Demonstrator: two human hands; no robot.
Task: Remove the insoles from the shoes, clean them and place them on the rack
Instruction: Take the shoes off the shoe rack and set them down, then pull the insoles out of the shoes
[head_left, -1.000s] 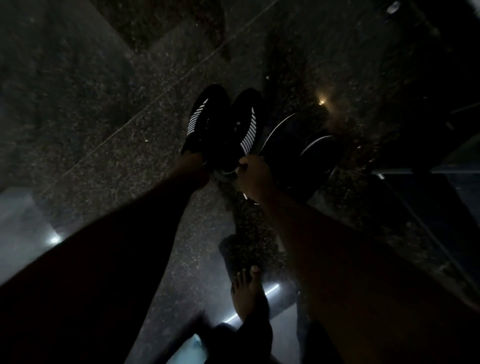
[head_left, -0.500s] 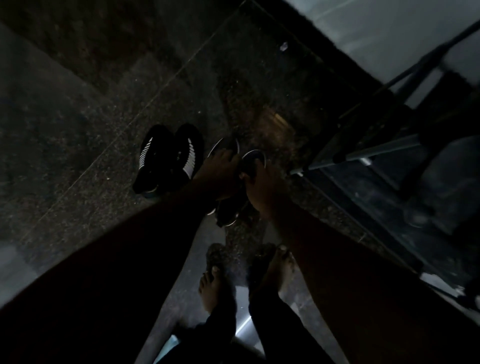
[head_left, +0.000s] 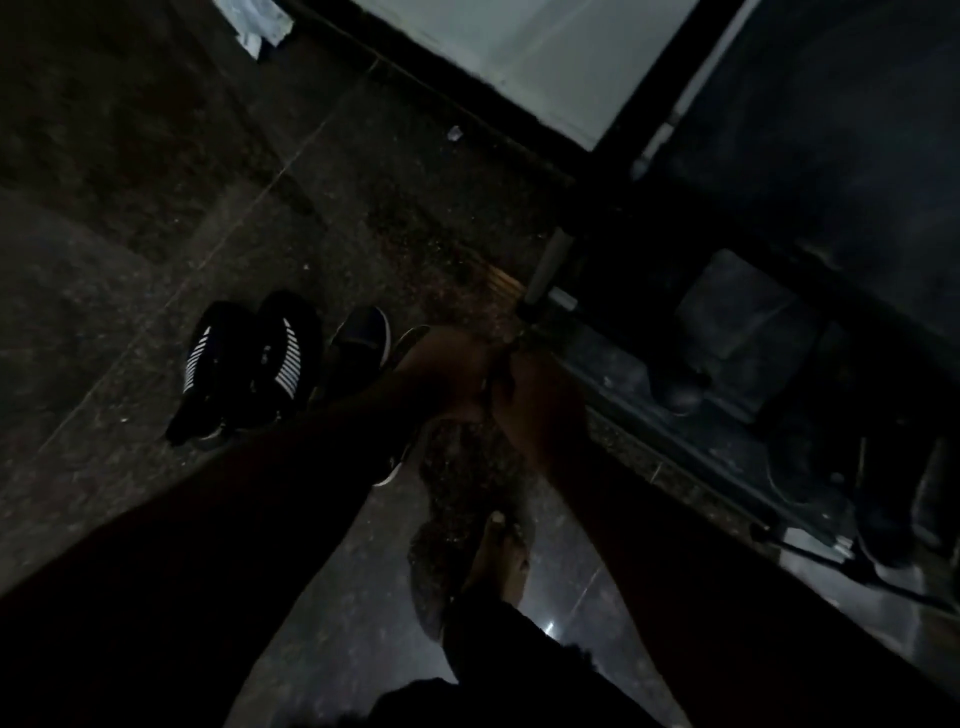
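Note:
A black pair of shoes with white stripes (head_left: 244, 364) stands on the dark stone floor at left. To its right is a dark shoe with a pale sole (head_left: 361, 345), and a second one (head_left: 410, 338) lies partly under my left forearm. My left hand (head_left: 447, 371) and my right hand (head_left: 543, 410) meet just right of that shoe. Their fingers curl round a thin dark piece (head_left: 489, 385), which looks like an insole. The dim light hides its shape.
A metal shoe rack (head_left: 545, 260) stands at right, close to my hands, with dark shoes (head_left: 675, 387) on its low shelf. A pale wall panel (head_left: 545, 62) is behind it. My bare foot (head_left: 501, 561) stands on the glossy floor below my hands.
My view has swung right toward the rack. Both hands left the striped pair, reached the second pair, and now come together to the right of it.

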